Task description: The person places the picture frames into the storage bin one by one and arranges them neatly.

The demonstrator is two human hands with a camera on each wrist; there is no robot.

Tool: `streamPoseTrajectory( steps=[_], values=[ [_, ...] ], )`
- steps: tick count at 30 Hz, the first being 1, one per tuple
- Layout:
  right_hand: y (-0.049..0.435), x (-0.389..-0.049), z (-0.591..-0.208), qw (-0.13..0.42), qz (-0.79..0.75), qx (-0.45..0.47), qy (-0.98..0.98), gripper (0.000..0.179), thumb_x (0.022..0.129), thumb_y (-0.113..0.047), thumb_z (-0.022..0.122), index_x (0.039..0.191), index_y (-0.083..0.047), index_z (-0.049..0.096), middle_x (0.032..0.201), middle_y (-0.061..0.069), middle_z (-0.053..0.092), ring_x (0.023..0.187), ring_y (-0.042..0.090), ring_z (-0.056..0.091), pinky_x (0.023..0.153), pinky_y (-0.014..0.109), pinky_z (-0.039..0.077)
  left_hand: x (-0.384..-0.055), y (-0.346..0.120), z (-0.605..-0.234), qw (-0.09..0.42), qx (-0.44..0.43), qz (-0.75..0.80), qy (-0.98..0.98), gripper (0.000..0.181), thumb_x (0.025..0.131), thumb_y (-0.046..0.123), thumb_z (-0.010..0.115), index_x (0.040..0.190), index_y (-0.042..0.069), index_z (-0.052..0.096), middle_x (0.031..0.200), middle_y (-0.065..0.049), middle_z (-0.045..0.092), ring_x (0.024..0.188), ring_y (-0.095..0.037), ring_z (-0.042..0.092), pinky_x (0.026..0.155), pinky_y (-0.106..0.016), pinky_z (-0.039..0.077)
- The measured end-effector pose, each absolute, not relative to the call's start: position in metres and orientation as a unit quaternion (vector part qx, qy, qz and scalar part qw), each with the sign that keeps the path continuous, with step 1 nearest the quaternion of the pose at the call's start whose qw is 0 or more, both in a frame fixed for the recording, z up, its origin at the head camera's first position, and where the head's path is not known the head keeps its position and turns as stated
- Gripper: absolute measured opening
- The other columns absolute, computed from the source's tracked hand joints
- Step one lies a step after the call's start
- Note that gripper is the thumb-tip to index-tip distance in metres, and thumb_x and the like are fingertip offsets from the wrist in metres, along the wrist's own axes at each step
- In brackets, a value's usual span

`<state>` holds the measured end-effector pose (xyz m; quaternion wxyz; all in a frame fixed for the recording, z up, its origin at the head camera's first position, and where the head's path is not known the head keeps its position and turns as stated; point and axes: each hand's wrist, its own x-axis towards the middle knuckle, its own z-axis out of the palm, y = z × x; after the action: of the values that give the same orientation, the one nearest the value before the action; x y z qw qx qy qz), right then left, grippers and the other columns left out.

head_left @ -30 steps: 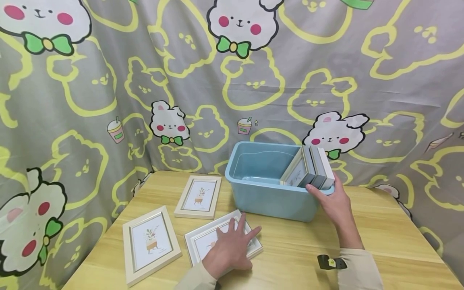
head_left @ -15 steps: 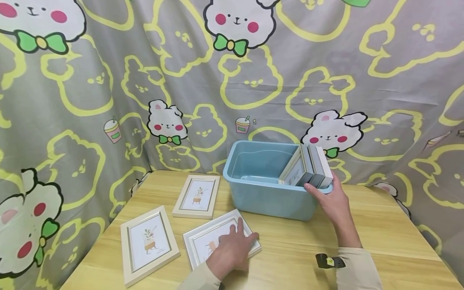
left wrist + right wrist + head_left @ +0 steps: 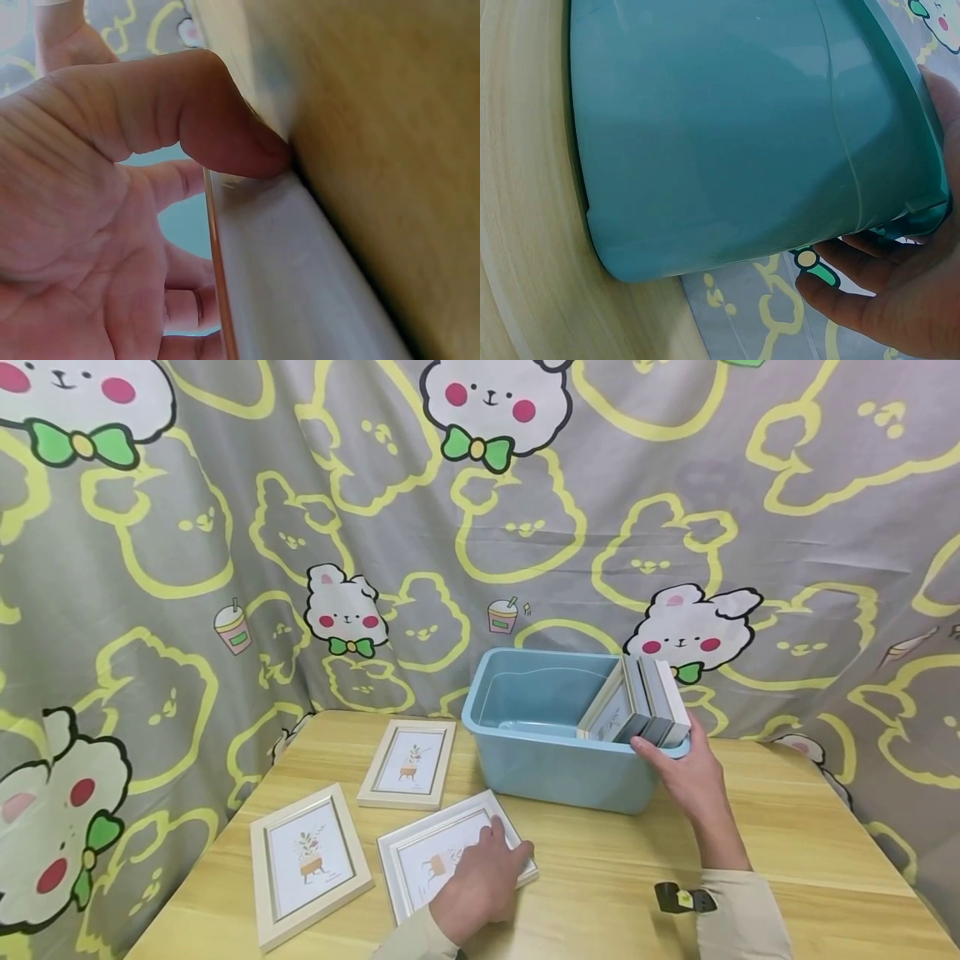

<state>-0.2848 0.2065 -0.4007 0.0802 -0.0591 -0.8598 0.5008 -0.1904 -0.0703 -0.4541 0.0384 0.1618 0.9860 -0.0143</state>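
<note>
A white picture frame [image 3: 401, 847] with a potted-plant print lies flat near the table's front. My left hand [image 3: 480, 872] lies over its right part and grips it. In the left wrist view the bent thumb [image 3: 232, 120] presses the side edge of the frame [image 3: 277, 262], while the fingers reach over its face. A light blue plastic bin [image 3: 562, 777] stands behind it to the right. My right hand [image 3: 693, 777] holds the bin's right end, thumb at the front rim. Several picture frames [image 3: 637, 702] lean together inside the bin's right side; its left part shows bare floor.
Two cream-coloured picture frames lie face up to the left: one at the front [image 3: 311, 864], a second further back [image 3: 407, 764]. The wooden table [image 3: 600, 893] ends against a grey cartoon-print curtain [image 3: 420, 543] behind and at the sides.
My left hand's fingers have gone from spread wide over the white frame to drawn in at its right edge. My right hand keeps its hold on the bin.
</note>
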Motion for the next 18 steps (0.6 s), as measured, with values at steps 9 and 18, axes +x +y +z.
streamPoseTrajectory(
  steps=[9, 18],
  values=[
    [0.2060, -0.2856, -0.3995, 0.075, 0.501, -0.062, -0.860, 0.106, 0.080, -0.061, 0.067, 0.157, -0.029, 0.001, 0.160, 0.016, 0.023, 0.140, 0.045, 0.029, 0.106, 0.068, 0.027, -0.1862, -0.0722, -0.4557, 0.015, 0.173, -0.020, 0.985, 0.057, 0.056, 0.007, 0.080, 0.106, 0.022, 0.055, 0.116, -0.017, 0.050, 0.073, -0.026, 0.054, 0.053, -0.037, 0.045],
    [0.2065, -0.2849, -0.3991, 0.076, 0.503, -0.059, -0.859, 0.106, 0.080, -0.061, 0.067, 0.157, -0.027, 0.002, 0.160, 0.017, 0.022, 0.139, 0.046, 0.029, 0.105, 0.070, 0.027, -0.1847, -0.0727, -0.4553, -0.014, 0.183, -0.046, 0.982, 0.058, 0.055, 0.009, 0.081, 0.104, 0.022, 0.053, 0.102, -0.011, 0.047, 0.066, -0.023, 0.051, 0.047, -0.033, 0.042]
  ],
)
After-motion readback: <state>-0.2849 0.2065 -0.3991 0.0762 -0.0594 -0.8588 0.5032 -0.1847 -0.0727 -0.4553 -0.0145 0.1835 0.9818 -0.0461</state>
